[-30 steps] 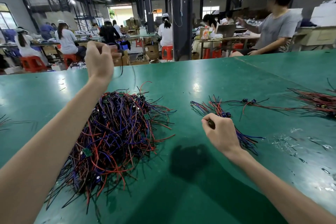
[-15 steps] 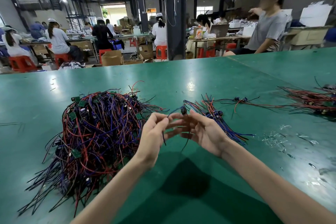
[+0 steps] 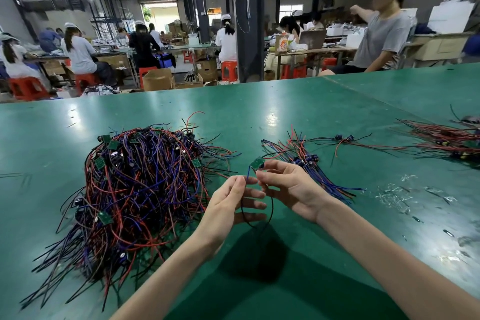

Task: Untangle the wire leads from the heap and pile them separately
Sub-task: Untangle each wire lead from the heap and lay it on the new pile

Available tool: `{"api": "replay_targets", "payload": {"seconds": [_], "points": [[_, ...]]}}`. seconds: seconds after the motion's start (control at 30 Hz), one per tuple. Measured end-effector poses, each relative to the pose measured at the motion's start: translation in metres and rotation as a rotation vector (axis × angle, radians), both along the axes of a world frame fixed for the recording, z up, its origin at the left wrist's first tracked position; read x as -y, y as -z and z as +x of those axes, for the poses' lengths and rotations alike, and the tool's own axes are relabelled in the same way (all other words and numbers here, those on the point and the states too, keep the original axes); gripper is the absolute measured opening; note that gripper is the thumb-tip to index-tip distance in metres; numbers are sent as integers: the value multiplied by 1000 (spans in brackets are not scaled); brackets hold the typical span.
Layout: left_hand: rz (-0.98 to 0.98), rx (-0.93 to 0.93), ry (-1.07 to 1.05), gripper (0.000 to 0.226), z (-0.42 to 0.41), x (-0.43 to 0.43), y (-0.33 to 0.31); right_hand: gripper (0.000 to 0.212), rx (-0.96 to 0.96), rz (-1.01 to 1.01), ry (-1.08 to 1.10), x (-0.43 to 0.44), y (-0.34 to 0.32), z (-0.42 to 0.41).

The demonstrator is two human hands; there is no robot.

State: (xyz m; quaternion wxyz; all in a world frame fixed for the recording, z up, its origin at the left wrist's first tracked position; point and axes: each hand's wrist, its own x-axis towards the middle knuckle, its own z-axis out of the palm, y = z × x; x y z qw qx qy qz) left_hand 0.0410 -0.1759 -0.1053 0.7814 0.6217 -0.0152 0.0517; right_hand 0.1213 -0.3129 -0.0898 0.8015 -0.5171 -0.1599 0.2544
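Over the green table point(image 3: 285, 301), a worker's left hand point(image 3: 231, 205) pinches the blue end of one wire lead point(image 3: 272, 206), its black loop sagging between the palms; the right hand point(image 3: 291, 187) grips the lead's small green board point(image 3: 257, 163); the step likely calls for gentle straightening, no tugging, before laying it on the sorted pile point(image 3: 314, 163) just behind; the tangled heap point(image 3: 140, 184) lies left; other workers sit beyond.

Heap point(image 3: 140, 189) lies left of sorted pile point(image 3: 291, 149) (both on table point(image 3: 285, 112)).
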Motion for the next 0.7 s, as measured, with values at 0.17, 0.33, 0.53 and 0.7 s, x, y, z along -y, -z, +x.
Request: {"api": "replay_targets", "payload": {"seconds": [0.17, 0.33, 0.53, 0.7], "points": [[-79, -3, 28, 36, 0, 3, 0, 37, 66, -31, 4, -4, 0, -5], [-176, -9, 125, 23, -3, 4, -2, 33, 118, -35, -40, -3, -2, -10], [-225, -27, 114, 19, -6, 6, -9, 21, 108, -34, -26, 0, -4, -8], [-356, -119, 258, 18, -9, 5, -14, 21, 73, 58, -32, -1, -4, -7]]}}
